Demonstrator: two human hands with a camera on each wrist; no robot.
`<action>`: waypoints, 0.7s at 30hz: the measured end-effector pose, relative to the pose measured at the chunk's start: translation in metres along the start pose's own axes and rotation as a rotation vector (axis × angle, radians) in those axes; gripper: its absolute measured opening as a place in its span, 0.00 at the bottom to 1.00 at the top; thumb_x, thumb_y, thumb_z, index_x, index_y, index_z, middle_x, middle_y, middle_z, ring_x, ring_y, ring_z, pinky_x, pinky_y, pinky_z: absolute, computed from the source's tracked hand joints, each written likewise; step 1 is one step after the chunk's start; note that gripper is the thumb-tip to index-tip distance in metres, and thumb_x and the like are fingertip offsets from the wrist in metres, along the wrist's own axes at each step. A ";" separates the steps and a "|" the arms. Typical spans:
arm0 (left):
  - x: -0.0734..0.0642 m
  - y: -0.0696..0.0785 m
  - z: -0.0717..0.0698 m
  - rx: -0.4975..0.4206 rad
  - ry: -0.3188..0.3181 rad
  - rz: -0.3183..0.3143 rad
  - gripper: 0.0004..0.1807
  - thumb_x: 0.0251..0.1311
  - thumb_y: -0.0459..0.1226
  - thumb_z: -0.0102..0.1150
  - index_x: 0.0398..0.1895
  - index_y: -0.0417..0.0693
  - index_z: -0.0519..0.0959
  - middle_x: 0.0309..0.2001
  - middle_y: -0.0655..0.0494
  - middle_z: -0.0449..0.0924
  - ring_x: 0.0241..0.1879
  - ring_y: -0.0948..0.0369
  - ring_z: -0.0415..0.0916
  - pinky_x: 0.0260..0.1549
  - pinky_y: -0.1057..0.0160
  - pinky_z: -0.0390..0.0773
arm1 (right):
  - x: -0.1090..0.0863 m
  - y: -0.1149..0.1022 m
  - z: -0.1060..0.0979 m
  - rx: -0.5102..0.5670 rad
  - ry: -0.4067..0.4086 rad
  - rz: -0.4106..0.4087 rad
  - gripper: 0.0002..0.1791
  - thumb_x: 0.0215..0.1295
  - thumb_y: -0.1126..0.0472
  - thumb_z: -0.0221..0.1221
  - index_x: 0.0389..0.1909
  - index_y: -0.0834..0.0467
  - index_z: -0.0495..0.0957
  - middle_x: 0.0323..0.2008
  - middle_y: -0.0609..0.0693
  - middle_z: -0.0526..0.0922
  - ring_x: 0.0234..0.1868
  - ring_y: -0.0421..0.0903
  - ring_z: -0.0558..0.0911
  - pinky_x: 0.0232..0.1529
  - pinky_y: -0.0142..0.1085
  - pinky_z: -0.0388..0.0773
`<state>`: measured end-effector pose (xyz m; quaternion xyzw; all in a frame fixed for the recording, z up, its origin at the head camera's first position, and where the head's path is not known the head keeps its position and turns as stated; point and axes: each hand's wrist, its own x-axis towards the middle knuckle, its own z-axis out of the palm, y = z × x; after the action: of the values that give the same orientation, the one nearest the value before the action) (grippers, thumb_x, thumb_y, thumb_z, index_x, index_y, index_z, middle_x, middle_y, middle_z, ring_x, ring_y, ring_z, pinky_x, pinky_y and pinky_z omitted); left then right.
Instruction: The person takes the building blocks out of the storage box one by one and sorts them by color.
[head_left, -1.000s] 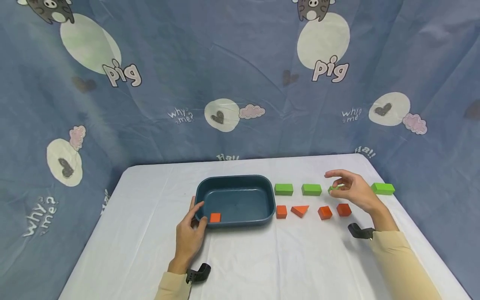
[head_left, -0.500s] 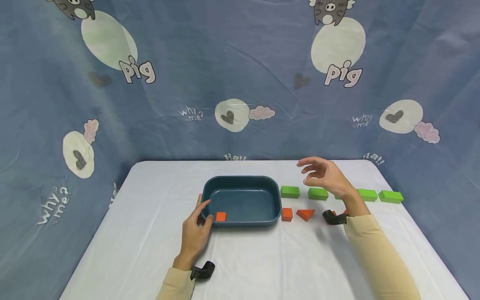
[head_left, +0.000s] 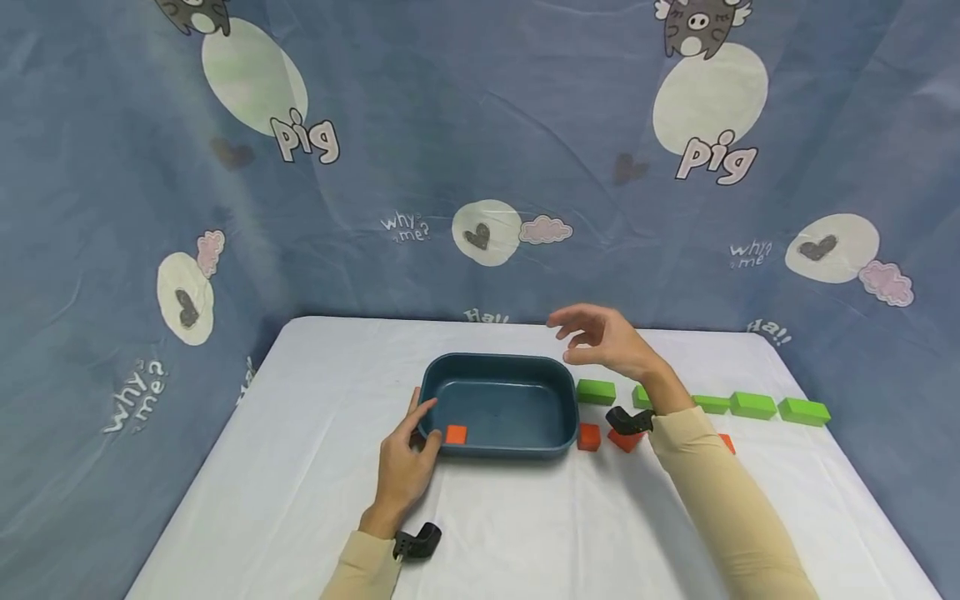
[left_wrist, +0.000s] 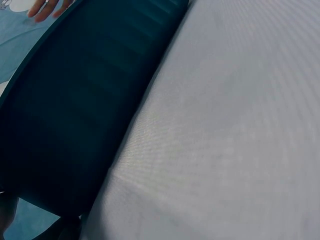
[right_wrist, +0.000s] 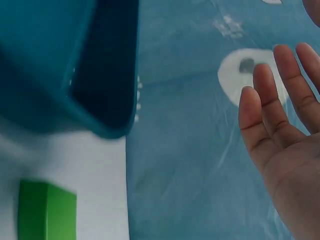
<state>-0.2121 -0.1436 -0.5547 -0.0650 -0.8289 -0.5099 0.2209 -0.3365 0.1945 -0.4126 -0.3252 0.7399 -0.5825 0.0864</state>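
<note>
My left hand (head_left: 405, 471) grips the near left corner of a dark blue rectangular tray (head_left: 498, 453), its index finger over the rim and its thumb at the front wall. An orange-red block (head_left: 456, 434) lies inside, close to that corner. Past the tray's far right corner hangs my right hand (head_left: 611, 342), fingers loosely bent and holding nothing. The right wrist view shows its bare palm and spread fingers (right_wrist: 267, 95), apart from the tray (right_wrist: 112, 132). Nearest below it on the table is a green block (head_left: 596, 392).
Several green blocks (head_left: 752, 406) form a row to the right. In front lie a red cube (head_left: 588, 437), a red triangular block (head_left: 626, 442) and another red piece (head_left: 727, 442), partly behind the sleeve. A blue printed cloth (head_left: 390, 275) hangs beyond the white table (head_left: 495, 533).
My right hand has moved left from above the green row to beside the tray's far right corner. The left hand keeps its place on the tray. The head view has shifted slightly.
</note>
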 end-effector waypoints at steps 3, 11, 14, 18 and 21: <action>0.000 0.000 0.000 -0.002 0.000 0.007 0.27 0.60 0.29 0.60 0.65 0.45 0.79 0.74 0.48 0.64 0.41 0.59 0.78 0.34 0.67 0.75 | 0.013 0.002 0.009 -0.015 -0.032 -0.015 0.29 0.56 0.75 0.68 0.62 0.65 0.77 0.58 0.67 0.78 0.54 0.67 0.77 0.52 0.47 0.79; 0.000 0.000 -0.002 -0.022 -0.019 -0.019 0.27 0.61 0.30 0.60 0.66 0.46 0.78 0.75 0.52 0.63 0.61 0.57 0.76 0.37 0.65 0.76 | 0.044 0.006 0.037 0.012 -0.136 -0.043 0.29 0.55 0.78 0.68 0.60 0.66 0.78 0.58 0.62 0.80 0.55 0.71 0.74 0.55 0.57 0.75; 0.000 0.001 -0.002 -0.022 -0.015 -0.011 0.28 0.60 0.30 0.60 0.67 0.44 0.78 0.75 0.50 0.63 0.67 0.54 0.71 0.38 0.63 0.77 | 0.053 0.009 0.045 0.028 -0.169 -0.054 0.29 0.54 0.78 0.68 0.60 0.67 0.78 0.57 0.62 0.80 0.56 0.72 0.74 0.54 0.57 0.76; 0.000 0.001 -0.002 -0.020 -0.008 0.006 0.29 0.59 0.29 0.60 0.67 0.42 0.77 0.74 0.46 0.64 0.68 0.51 0.69 0.41 0.59 0.80 | 0.062 0.013 0.056 0.029 -0.198 -0.061 0.28 0.54 0.77 0.69 0.59 0.68 0.78 0.57 0.64 0.80 0.55 0.70 0.76 0.52 0.54 0.78; 0.001 0.001 -0.002 -0.031 -0.009 0.003 0.30 0.59 0.29 0.60 0.68 0.41 0.76 0.74 0.46 0.64 0.69 0.53 0.67 0.47 0.55 0.80 | 0.067 0.018 0.063 0.033 -0.222 -0.063 0.27 0.54 0.78 0.68 0.58 0.68 0.78 0.56 0.68 0.79 0.55 0.71 0.76 0.51 0.53 0.78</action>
<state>-0.2116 -0.1453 -0.5530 -0.0721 -0.8219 -0.5219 0.2168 -0.3629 0.1068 -0.4315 -0.4093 0.7056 -0.5573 0.1551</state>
